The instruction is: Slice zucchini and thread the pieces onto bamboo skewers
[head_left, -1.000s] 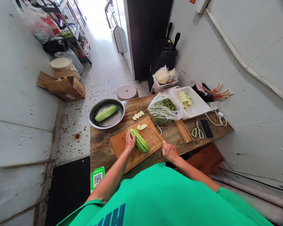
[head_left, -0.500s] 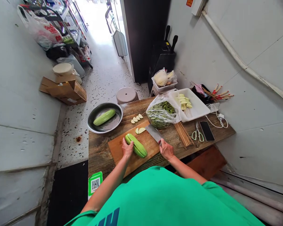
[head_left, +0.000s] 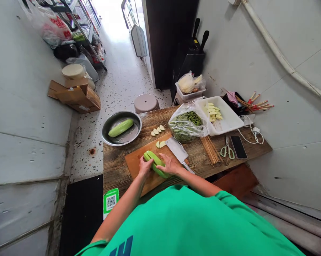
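Observation:
A pale green zucchini (head_left: 159,172), split lengthwise, lies on the wooden cutting board (head_left: 133,163). My left hand (head_left: 145,166) is closed round its left end, thumb on top. Over its right half, my right hand (head_left: 169,165) rests with fingers spread, touching the zucchini without gripping it. The cleaver (head_left: 177,148) lies flat just right of the board's middle, its handle pointing towards me and free of any hand. Two cut zucchini slices (head_left: 162,144) sit at the board's far edge. Several more slices (head_left: 157,130) stand in a row on the table beyond.
A steel basin (head_left: 107,140) holds a whole zucchini (head_left: 121,128) on the left. To the right are a plastic bag of green beans (head_left: 187,124), a white tray (head_left: 231,121) with skewered slices, bamboo skewers (head_left: 210,151), scissors (head_left: 226,149) and a phone (head_left: 238,147).
My right hand has let go of the cleaver, which now lies on the board, and has moved left onto the zucchini. The left hand stays on the zucchini. The view has shifted slightly.

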`<state>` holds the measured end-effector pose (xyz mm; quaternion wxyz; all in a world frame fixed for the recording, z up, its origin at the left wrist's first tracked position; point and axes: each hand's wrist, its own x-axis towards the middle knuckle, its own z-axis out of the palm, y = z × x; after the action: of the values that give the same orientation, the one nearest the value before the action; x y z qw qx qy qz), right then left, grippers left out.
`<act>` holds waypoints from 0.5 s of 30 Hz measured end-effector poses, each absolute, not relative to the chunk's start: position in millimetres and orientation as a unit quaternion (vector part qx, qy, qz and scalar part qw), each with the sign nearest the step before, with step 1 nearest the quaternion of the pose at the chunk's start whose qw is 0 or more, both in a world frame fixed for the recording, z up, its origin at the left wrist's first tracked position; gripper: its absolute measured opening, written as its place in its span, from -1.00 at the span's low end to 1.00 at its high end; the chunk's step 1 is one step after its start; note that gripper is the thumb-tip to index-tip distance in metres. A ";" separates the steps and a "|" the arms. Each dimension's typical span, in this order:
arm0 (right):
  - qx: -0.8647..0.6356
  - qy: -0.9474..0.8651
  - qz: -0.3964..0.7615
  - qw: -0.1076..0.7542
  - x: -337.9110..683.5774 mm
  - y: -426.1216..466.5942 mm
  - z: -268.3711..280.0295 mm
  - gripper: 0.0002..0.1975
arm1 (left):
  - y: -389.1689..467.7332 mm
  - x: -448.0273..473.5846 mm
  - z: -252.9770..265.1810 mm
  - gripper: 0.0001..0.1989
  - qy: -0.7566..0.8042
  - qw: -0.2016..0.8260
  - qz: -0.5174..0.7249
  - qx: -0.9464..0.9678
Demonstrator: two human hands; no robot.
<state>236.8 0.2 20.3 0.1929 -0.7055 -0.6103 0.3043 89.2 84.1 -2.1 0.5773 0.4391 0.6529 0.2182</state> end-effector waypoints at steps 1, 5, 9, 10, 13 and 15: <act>-0.686 -0.599 0.340 0.236 229.6 7.5 16.5 -0.34 | 81.9 89.7 1.8 -0.32 0.645 0.599 0.219 0.421; -0.621 -0.574 0.412 0.340 220.4 19.8 6.0 -0.33 | 74.7 90.1 18.4 -0.33 0.579 0.695 0.219 0.366; -0.562 -0.579 0.474 0.353 227.3 19.5 7.5 -0.40 | 72.9 87.4 30.2 -0.37 0.540 0.743 0.213 0.334; -0.551 -0.576 0.491 0.352 228.3 19.7 8.4 -0.42 | 73.2 86.8 32.1 -0.39 0.538 0.746 0.212 0.329; -0.537 -0.559 0.528 0.347 228.0 20.6 9.2 -0.46 | 74.3 85.1 35.6 -0.47 0.527 0.764 0.203 0.311; -0.535 -0.537 0.551 0.348 227.0 20.9 7.4 -0.46 | 74.6 83.4 36.4 -0.52 0.520 0.781 0.184 0.293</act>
<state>227.0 20.9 7.4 0.3484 -0.5354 -0.5368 0.5512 83.4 74.6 36.4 0.7808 0.2934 0.5199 0.1844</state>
